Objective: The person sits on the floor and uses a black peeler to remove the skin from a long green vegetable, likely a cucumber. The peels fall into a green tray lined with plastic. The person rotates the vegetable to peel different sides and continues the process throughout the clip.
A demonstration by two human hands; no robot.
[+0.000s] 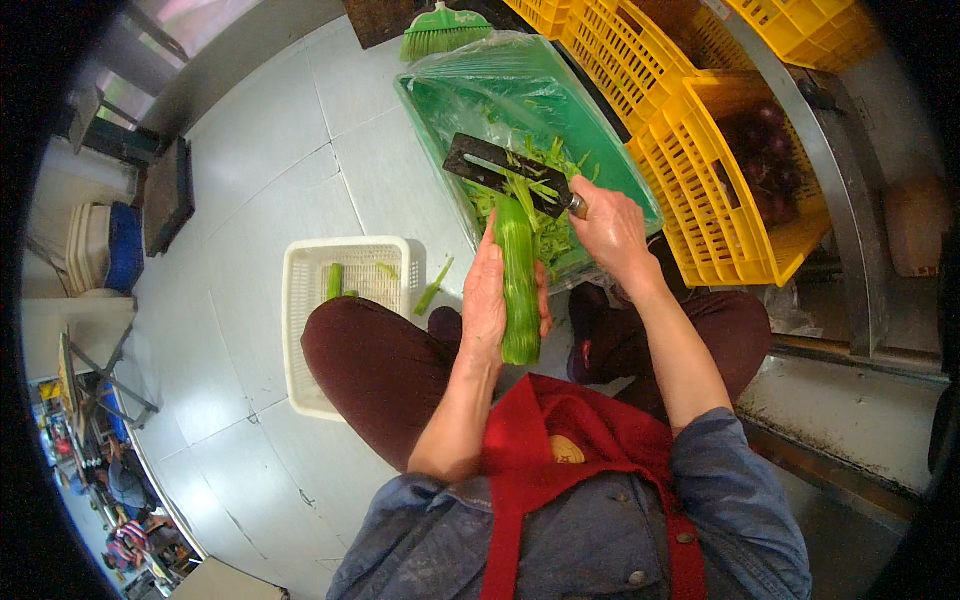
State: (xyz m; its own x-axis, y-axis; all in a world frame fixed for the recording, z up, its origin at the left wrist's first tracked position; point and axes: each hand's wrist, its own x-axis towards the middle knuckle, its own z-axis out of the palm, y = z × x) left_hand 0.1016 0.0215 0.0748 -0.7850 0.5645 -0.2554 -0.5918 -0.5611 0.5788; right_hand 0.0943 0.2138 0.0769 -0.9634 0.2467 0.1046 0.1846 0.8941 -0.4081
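Observation:
My left hand [484, 300] cradles a thick green vegetable stem [519, 300] that looks like celtuce, its far end pointing away from me. The skin is partly pared, with pale streaks along it. My right hand [611, 229] grips the wooden handle of a dark peeling knife [480, 162] with a long slot in its blade. The blade lies across the stem's far end, and strips of peel [523, 196] hang there. Below the knife, a green plastic tub [412, 101] lined with clear plastic holds a heap of green peelings [551, 244].
A white plastic basket [296, 337] with a few green pieces stands left of my knee. One green strip [433, 286] lies on the tiled floor [247, 247]. Yellow crates [701, 202] line the right side, one holding dark round produce [772, 161]. A green broom [444, 31] is beyond the tub.

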